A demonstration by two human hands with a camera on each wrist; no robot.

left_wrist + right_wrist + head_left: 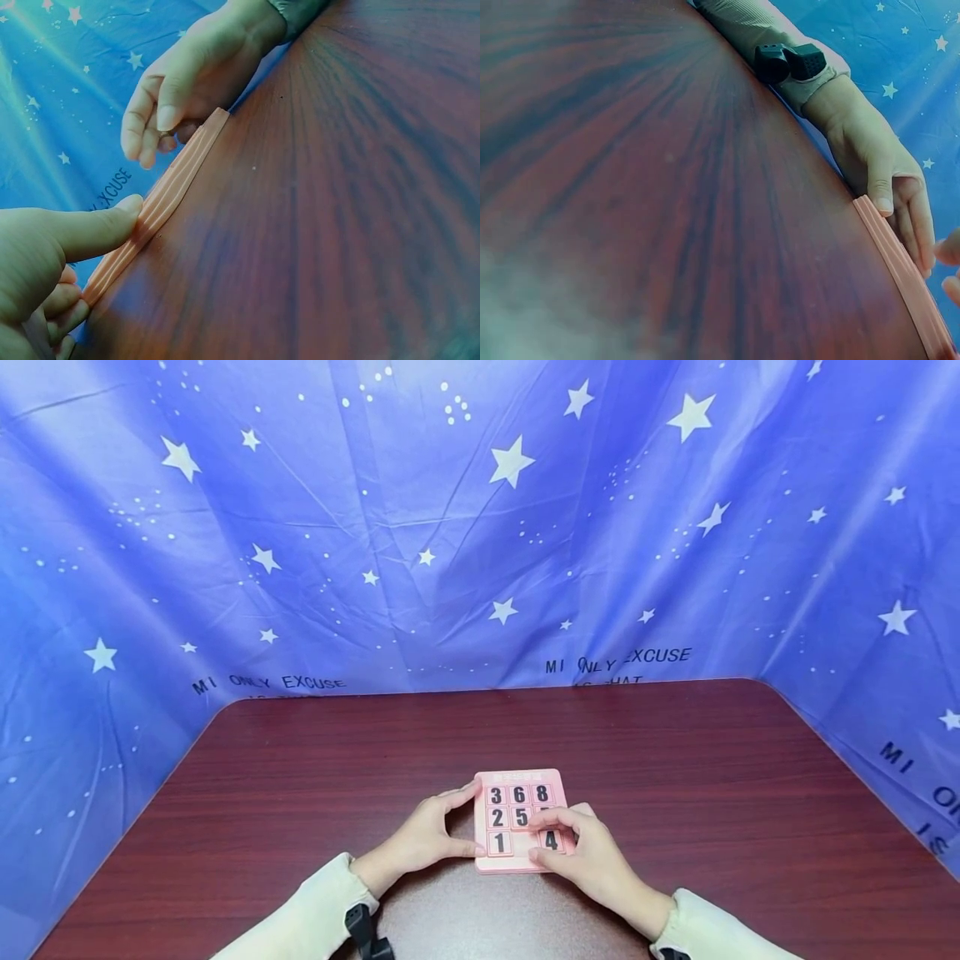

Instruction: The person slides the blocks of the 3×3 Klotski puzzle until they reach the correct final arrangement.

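A pink sliding number puzzle (522, 844) lies flat on the table, its black-numbered tiles in rows with a gap between the 1 tile (499, 842) and the 4 tile (551, 841). My left hand (427, 835) holds the puzzle's left edge, thumb near the lower corner and a finger near the upper one. Over the right side is my right hand (600, 860), a finger at the 5 tile (521, 817) and the thumb beside the gap; it partly hides the middle-row right tile. The left wrist view shows the puzzle's ridged side (161, 199) edge-on.
The dark red wooden table (337, 743) extends around the puzzle. Behind it and along both sides hangs a blue cloth (420, 527) with white stars and printed words. A black strapped device (363, 931) sits on the left wrist.
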